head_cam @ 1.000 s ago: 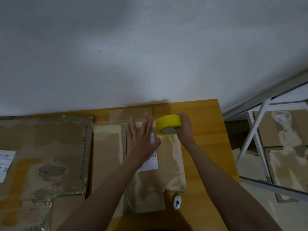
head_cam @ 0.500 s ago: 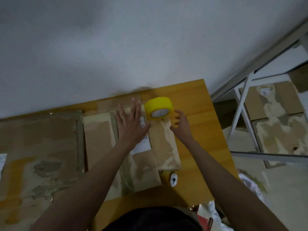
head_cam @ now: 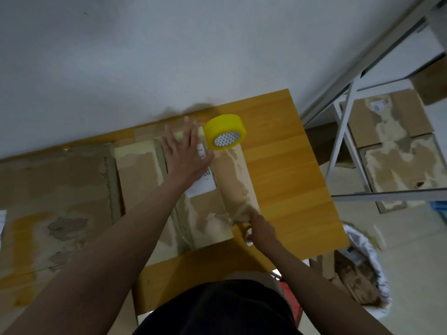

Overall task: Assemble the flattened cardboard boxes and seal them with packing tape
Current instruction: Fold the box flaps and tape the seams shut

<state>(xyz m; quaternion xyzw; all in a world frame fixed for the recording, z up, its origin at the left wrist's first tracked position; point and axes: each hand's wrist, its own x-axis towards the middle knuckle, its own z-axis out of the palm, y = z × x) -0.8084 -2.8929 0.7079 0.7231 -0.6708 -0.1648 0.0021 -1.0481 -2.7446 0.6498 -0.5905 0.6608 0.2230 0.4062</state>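
Left hand (head_cam: 185,153) lay flat with fingers straight and spread, pressing down on the flattened cardboard box (head_cam: 193,187) at centre frame, palm partly over the white shipping label (head_cam: 202,184). Yellow tape roll (head_cam: 225,131) sat on its side on the box's far end, just right of the left fingertips, touched by neither hand. Right hand (head_cam: 262,229) was lower, right of centre, at the box's near right corner, fingers curled round a small white object (head_cam: 249,243), mostly hidden, identity unclear. Box rested on the wooden table (head_cam: 285,170); a bigger flattened cardboard sheet (head_cam: 55,199) with torn patches filled the left of the frame, beside the box. Grey wall across the top. Metal shelf frame (head_cam: 343,131) at upper right with more cardboard boxes (head_cam: 391,146) behind it. White bag (head_cam: 365,269) of scraps on the floor at lower right. Dark clothing at bottom centre
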